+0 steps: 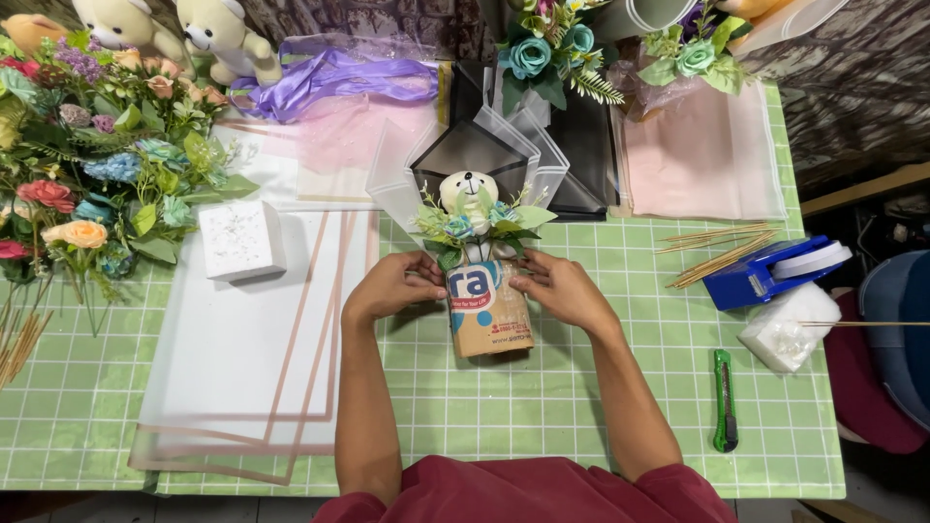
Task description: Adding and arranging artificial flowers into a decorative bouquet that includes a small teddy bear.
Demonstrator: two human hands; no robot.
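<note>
A small bouquet [477, 221] lies on the green checked table [542, 407], with a cream teddy bear [468, 191] among blue flowers and green leaves, backed by black and clear wrapping sheets [477, 145]. Its lower part is wrapped in a brown printed paper cone [490, 312]. My left hand [392, 284] grips the cone's left upper edge. My right hand [559, 288] grips its right upper edge. Both hands press the paper around the stem.
White sheets with pink borders [242, 358] and a white foam block [241, 239] lie left. Artificial flowers [87, 174] fill the far left. A blue tape dispenser [775, 271], wooden skewers [722, 250], a green cutter [724, 399] and a foam piece [787, 331] lie right. Pink sheets [702, 160] lie behind.
</note>
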